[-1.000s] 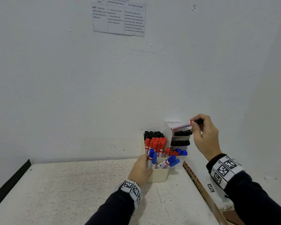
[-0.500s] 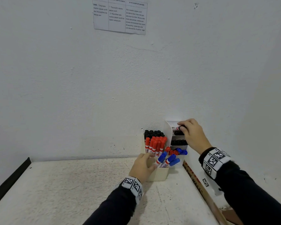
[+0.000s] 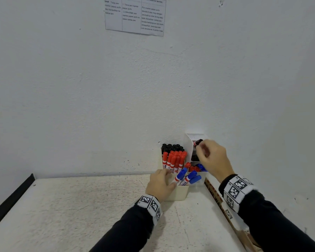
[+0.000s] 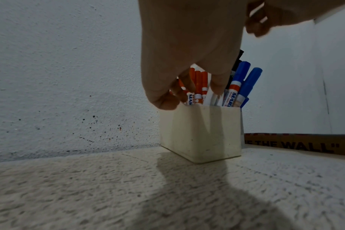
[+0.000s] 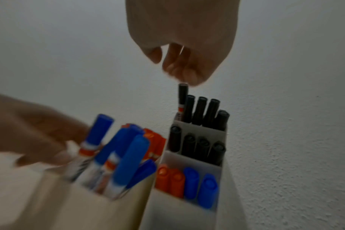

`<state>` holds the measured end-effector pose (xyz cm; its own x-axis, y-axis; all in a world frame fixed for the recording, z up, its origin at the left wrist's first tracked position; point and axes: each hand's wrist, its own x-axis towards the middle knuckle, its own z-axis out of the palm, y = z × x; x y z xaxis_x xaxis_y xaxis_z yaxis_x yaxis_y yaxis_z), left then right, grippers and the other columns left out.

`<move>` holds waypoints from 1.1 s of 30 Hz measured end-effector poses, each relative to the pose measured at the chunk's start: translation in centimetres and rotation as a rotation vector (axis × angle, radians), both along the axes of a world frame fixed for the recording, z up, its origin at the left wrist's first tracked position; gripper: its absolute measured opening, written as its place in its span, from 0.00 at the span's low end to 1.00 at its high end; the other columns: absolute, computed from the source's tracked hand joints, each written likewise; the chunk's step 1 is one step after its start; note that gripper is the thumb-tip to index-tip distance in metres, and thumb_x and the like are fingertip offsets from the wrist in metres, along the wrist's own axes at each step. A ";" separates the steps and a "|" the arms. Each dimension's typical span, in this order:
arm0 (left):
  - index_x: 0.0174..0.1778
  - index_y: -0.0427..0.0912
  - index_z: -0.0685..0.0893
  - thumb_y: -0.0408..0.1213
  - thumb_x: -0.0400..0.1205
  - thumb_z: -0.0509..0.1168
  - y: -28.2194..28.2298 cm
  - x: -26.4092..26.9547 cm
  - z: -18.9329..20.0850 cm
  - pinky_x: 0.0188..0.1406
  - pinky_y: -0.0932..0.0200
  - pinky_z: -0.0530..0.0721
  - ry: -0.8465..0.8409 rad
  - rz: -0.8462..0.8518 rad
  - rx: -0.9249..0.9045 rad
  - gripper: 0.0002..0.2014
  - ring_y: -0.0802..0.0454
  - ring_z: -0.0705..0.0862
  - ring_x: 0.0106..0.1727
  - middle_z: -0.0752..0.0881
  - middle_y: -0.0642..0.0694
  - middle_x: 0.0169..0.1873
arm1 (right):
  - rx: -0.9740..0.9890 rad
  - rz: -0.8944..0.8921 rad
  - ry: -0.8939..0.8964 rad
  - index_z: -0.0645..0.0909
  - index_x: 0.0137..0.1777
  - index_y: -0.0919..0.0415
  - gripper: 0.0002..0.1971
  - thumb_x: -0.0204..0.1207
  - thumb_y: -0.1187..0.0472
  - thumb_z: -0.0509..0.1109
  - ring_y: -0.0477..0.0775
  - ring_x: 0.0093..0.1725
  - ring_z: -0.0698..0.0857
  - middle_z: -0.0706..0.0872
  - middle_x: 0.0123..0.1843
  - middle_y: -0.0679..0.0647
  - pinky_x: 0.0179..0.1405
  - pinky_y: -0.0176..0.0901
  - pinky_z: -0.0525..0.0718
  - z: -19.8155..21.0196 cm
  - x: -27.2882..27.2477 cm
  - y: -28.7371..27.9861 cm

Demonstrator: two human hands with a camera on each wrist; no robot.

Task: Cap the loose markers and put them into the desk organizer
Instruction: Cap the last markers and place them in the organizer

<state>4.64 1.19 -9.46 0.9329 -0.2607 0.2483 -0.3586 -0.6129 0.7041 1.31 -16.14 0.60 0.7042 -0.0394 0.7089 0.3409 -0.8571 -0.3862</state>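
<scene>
The cream and white desk organizer (image 3: 178, 194) (image 4: 201, 132) (image 5: 187, 210) stands in the table's back right corner, holding several red, blue and black capped markers. A black-capped marker (image 3: 198, 142) (image 5: 182, 96) stands in its top tier, sticking up higher than its neighbours. My right hand (image 3: 213, 157) (image 5: 183, 70) hovers over it, fingertips bunched at the end of its cap. My left hand (image 3: 160, 184) (image 4: 167, 77) (image 5: 29, 132) grips the front compartment's rim, thumb outside and fingers inside beside the blue markers (image 3: 189, 177) (image 4: 244, 80) (image 5: 128, 155).
A printed cardboard strip (image 3: 215, 197) (image 4: 305, 144) lies along the table's right edge by the wall. A paper sheet (image 3: 135, 15) hangs on the wall above. The speckled white table (image 3: 80, 215) has a black edge (image 3: 11, 197) at its left.
My right hand carried the black-capped marker from the air down into the top tier. My left hand dropped a blue marker into the front compartment and settled on the rim.
</scene>
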 end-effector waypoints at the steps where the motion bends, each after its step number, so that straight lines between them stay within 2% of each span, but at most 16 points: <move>1: 0.70 0.48 0.73 0.46 0.78 0.66 -0.1 0.0 0.2 0.65 0.56 0.71 -0.006 0.001 0.011 0.24 0.51 0.70 0.67 0.75 0.51 0.66 | -0.026 0.006 0.088 0.79 0.38 0.58 0.06 0.76 0.61 0.68 0.46 0.30 0.77 0.80 0.31 0.51 0.30 0.36 0.73 -0.5 -0.4 0.3; 2: 0.71 0.49 0.72 0.46 0.78 0.66 -0.2 -0.1 0.4 0.65 0.55 0.71 -0.015 -0.006 0.016 0.25 0.51 0.69 0.67 0.75 0.52 0.67 | -0.079 -0.017 0.174 0.78 0.37 0.55 0.07 0.76 0.57 0.67 0.45 0.30 0.76 0.79 0.30 0.49 0.30 0.36 0.72 -1.1 -0.7 0.6; 4: 0.74 0.51 0.70 0.46 0.79 0.66 -0.6 -0.3 0.7 0.67 0.54 0.70 -0.013 -0.047 0.006 0.27 0.50 0.68 0.68 0.74 0.53 0.69 | -0.217 -0.087 0.326 0.77 0.44 0.51 0.07 0.74 0.49 0.67 0.46 0.37 0.79 0.79 0.37 0.45 0.33 0.37 0.74 -2.1 -0.8 0.7; 6: 0.75 0.53 0.69 0.46 0.79 0.66 -0.9 -0.4 0.9 0.70 0.51 0.69 0.001 -0.087 -0.014 0.27 0.50 0.68 0.69 0.74 0.54 0.70 | -0.251 -0.070 0.487 0.76 0.54 0.49 0.15 0.71 0.45 0.68 0.47 0.45 0.80 0.79 0.45 0.45 0.42 0.40 0.79 -3.3 -0.5 0.7; 9: 0.73 0.53 0.72 0.45 0.78 0.67 -1.0 -0.2 1.0 0.70 0.45 0.71 0.049 -0.102 -0.061 0.26 0.52 0.74 0.68 0.80 0.55 0.66 | -0.189 0.052 0.660 0.73 0.64 0.52 0.23 0.69 0.52 0.73 0.45 0.49 0.78 0.81 0.53 0.48 0.47 0.34 0.77 -4.3 0.0 0.9; 12: 0.65 0.53 0.78 0.47 0.73 0.66 -0.9 -0.4 1.0 0.62 0.43 0.78 0.088 -0.118 -0.127 0.23 0.48 0.82 0.58 0.86 0.52 0.55 | -0.092 0.100 0.606 0.75 0.57 0.53 0.19 0.69 0.65 0.74 0.46 0.47 0.78 0.79 0.49 0.49 0.44 0.27 0.75 -4.9 0.4 1.7; 14: 0.60 0.50 0.81 0.45 0.72 0.64 -0.8 -0.6 1.3 0.58 0.47 0.79 0.105 -0.121 -0.156 0.20 0.45 0.83 0.52 0.86 0.47 0.51 | -0.028 0.128 0.531 0.76 0.49 0.52 0.16 0.68 0.72 0.73 0.46 0.43 0.79 0.80 0.44 0.50 0.39 0.21 0.74 -4.9 0.6 2.2; 15: 0.59 0.46 0.81 0.41 0.73 0.65 -0.7 -0.6 1.5 0.55 0.53 0.79 0.099 -0.123 -0.174 0.17 0.45 0.82 0.50 0.86 0.45 0.50 | 0.003 0.144 0.511 0.76 0.46 0.53 0.16 0.67 0.75 0.72 0.45 0.41 0.79 0.81 0.43 0.50 0.38 0.19 0.73 -4.9 0.6 2.4; 17: 0.57 0.39 0.82 0.29 0.76 0.65 -0.3 -0.5 1.6 0.44 0.64 0.73 0.079 -0.118 -0.198 0.13 0.50 0.78 0.44 0.86 0.42 0.48 | 0.070 0.172 0.496 0.78 0.45 0.54 0.16 0.66 0.76 0.71 0.39 0.38 0.77 0.81 0.40 0.49 0.37 0.19 0.74 -5.1 0.7 2.6; 19: 0.54 0.38 0.83 0.24 0.76 0.65 0.1 -0.6 1.6 0.37 0.73 0.70 0.062 -0.115 -0.230 0.12 0.55 0.76 0.41 0.85 0.42 0.44 | 0.105 0.176 0.474 0.78 0.44 0.53 0.16 0.65 0.76 0.72 0.36 0.36 0.76 0.80 0.39 0.44 0.37 0.21 0.74 -5.6 0.6 2.6; 20: 0.52 0.40 0.82 0.24 0.76 0.65 0.2 -0.8 1.5 0.37 0.76 0.70 0.065 -0.118 -0.247 0.11 0.55 0.76 0.41 0.83 0.45 0.42 | 0.118 0.179 0.456 0.78 0.44 0.52 0.17 0.65 0.75 0.72 0.36 0.36 0.76 0.79 0.39 0.42 0.37 0.21 0.74 -5.9 0.5 2.5; 22: 0.50 0.45 0.81 0.25 0.76 0.67 0.4 -1.0 1.2 0.43 0.71 0.73 0.089 -0.124 -0.281 0.12 0.54 0.79 0.45 0.82 0.50 0.41 | 0.150 0.192 0.427 0.78 0.44 0.50 0.18 0.65 0.75 0.74 0.38 0.37 0.78 0.80 0.40 0.41 0.39 0.20 0.74 -6.5 0.3 2.2; 25: 0.57 0.42 0.82 0.27 0.76 0.69 0.5 -0.7 0.9 0.52 0.66 0.75 0.145 -0.097 -0.326 0.14 0.53 0.80 0.49 0.84 0.50 0.46 | 0.178 0.214 0.418 0.78 0.47 0.49 0.18 0.66 0.72 0.74 0.35 0.47 0.80 0.82 0.44 0.39 0.45 0.18 0.74 -6.8 -0.1 1.9; 29: 0.62 0.40 0.80 0.21 0.76 0.64 0.5 -1.0 0.6 0.60 0.63 0.77 0.186 -0.072 -0.369 0.19 0.52 0.81 0.56 0.84 0.47 0.53 | 0.265 0.229 0.456 0.77 0.54 0.48 0.20 0.69 0.73 0.70 0.33 0.51 0.78 0.81 0.51 0.43 0.48 0.17 0.73 -7.2 -0.6 2.1; 31: 0.64 0.39 0.79 0.18 0.76 0.61 0.5 -1.2 0.6 0.66 0.58 0.78 0.213 -0.064 -0.422 0.22 0.51 0.82 0.60 0.84 0.44 0.58 | 0.343 0.191 0.460 0.77 0.63 0.53 0.22 0.71 0.73 0.68 0.39 0.56 0.79 0.80 0.57 0.47 0.54 0.22 0.76 -7.3 -0.8 2.5; 33: 0.66 0.39 0.78 0.16 0.76 0.59 0.7 -1.4 0.4 0.69 0.57 0.77 0.236 -0.052 -0.470 0.24 0.52 0.81 0.62 0.83 0.43 0.62 | 0.401 0.147 0.432 0.75 0.67 0.57 0.24 0.72 0.72 0.68 0.44 0.61 0.77 0.79 0.60 0.48 0.61 0.33 0.75 -7.5 -1.1 2.8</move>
<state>3.21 1.91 -9.05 0.9665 -0.2191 0.1340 -0.1784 -0.1976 0.9639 0.24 -13.33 -6.87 0.9431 -0.1248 0.3082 0.1855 -0.5717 -0.7992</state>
